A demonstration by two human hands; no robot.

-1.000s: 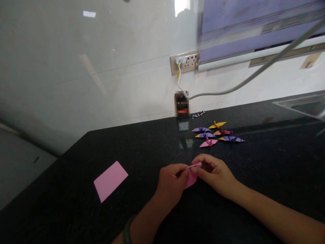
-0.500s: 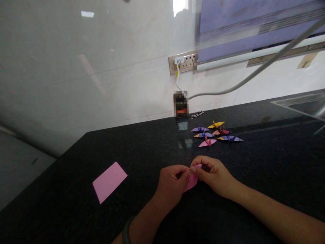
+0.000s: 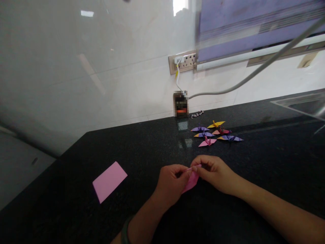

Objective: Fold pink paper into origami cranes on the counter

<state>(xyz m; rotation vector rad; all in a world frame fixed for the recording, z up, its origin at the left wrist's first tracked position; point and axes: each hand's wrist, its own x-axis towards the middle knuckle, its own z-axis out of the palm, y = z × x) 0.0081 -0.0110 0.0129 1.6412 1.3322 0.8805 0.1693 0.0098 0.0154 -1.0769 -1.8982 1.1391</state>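
Both of my hands meet over the black counter (image 3: 266, 159), pinching one small folded pink paper (image 3: 191, 179). My left hand (image 3: 170, 183) is closed on its left side, thumb against fingers. My right hand (image 3: 214, 173) is closed on its upper right edge. Most of the fold is hidden between my fingers. A flat pink sheet (image 3: 109, 180) lies on the counter to the left of my left hand, apart from it.
Several finished paper cranes (image 3: 215, 134) in purple, yellow and pink sit behind my hands. A small dark device (image 3: 180, 105) leans on the white wall, plugged into a socket strip (image 3: 183, 61). A grey hose (image 3: 254, 76) runs toward a sink (image 3: 304, 105) at far right.
The pink fold has been drawn in tighter between my fingertips, and my hands have edged slightly closer together. Nothing else on the counter has moved.
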